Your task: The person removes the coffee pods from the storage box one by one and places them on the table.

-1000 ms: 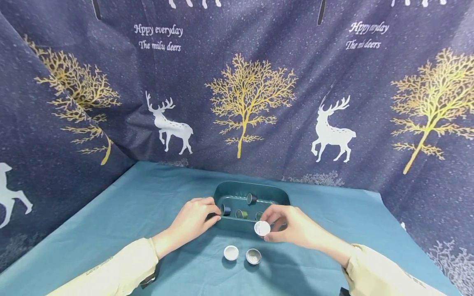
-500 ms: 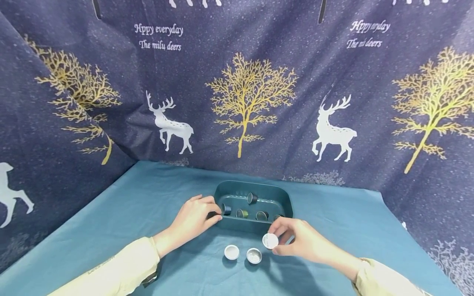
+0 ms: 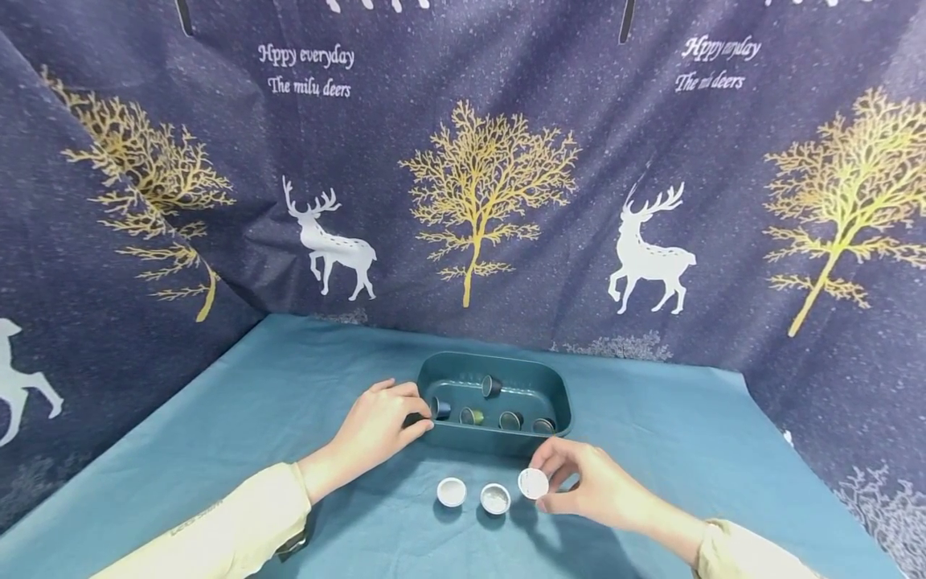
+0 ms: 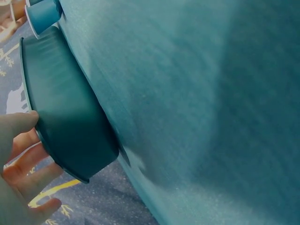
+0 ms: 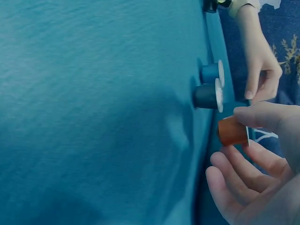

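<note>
My right hand (image 3: 593, 486) pinches an orange coffee capsule (image 5: 232, 131) between thumb and fingers, just above the table. Its pale lid (image 3: 533, 483) faces up toward the head camera. Left of it, two capsules stand lid up on the cloth: a blue one (image 5: 210, 73) and a dark green one (image 5: 206, 96). My left hand (image 3: 383, 420) holds the left end of a dark green tub (image 3: 470, 438), thumb and fingers at its rim. Inside the tub lie several capsules, among them a green one (image 3: 472, 416), a blue one (image 3: 440, 408) and a dark one (image 3: 491, 387).
A teal cloth (image 3: 665, 450) covers the table. Behind it hangs a dark blue curtain (image 3: 405, 161) printed with deer and golden trees. The tub stands behind the two standing capsules.
My right hand has brought the capsule from the tub's front rim toward me and lower, beside the two standing capsules. The left hand stays at the tub.
</note>
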{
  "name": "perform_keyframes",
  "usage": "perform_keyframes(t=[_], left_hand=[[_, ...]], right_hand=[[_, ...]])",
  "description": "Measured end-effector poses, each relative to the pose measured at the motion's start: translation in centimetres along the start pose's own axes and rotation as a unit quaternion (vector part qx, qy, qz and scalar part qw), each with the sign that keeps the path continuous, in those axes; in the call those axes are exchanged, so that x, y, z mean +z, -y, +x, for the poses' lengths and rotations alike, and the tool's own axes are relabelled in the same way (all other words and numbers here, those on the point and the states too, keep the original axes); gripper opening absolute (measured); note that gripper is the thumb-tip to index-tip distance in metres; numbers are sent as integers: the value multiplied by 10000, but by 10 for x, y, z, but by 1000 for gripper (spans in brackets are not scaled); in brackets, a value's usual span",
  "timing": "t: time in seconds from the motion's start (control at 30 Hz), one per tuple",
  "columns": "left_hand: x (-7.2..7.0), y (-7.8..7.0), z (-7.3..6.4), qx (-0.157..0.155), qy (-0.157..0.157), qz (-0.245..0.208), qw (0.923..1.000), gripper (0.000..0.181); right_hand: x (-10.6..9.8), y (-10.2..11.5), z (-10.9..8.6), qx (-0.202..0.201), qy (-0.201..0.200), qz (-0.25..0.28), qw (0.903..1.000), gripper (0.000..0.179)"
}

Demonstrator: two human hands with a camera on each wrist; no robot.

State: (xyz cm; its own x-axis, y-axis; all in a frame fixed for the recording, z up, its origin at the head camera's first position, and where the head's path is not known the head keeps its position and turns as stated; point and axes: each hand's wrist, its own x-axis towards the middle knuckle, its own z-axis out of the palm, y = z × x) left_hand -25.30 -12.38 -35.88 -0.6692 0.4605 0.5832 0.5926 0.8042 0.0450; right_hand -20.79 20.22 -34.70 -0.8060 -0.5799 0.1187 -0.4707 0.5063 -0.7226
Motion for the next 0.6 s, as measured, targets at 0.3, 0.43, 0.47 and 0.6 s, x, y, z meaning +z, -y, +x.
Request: perform_keyframes(t=[0.3,0.43,0.47,0.6], left_hand=[[0,-1,0,15,-6,73,10000,8],[0,-1,0,12,4,104,9999,8],[1,-1,0,12,5,106,9999,8],[1,0,0,19,-21,96,10000,8]], right_hand=[[8,-12,-9,-78,47,101,9999,30],[9,-15,-12,82,109,201,9997,30],[9,-16,-12,124,117,221,9996,31],[10,-16,-13,249,143,262,9992,31]])
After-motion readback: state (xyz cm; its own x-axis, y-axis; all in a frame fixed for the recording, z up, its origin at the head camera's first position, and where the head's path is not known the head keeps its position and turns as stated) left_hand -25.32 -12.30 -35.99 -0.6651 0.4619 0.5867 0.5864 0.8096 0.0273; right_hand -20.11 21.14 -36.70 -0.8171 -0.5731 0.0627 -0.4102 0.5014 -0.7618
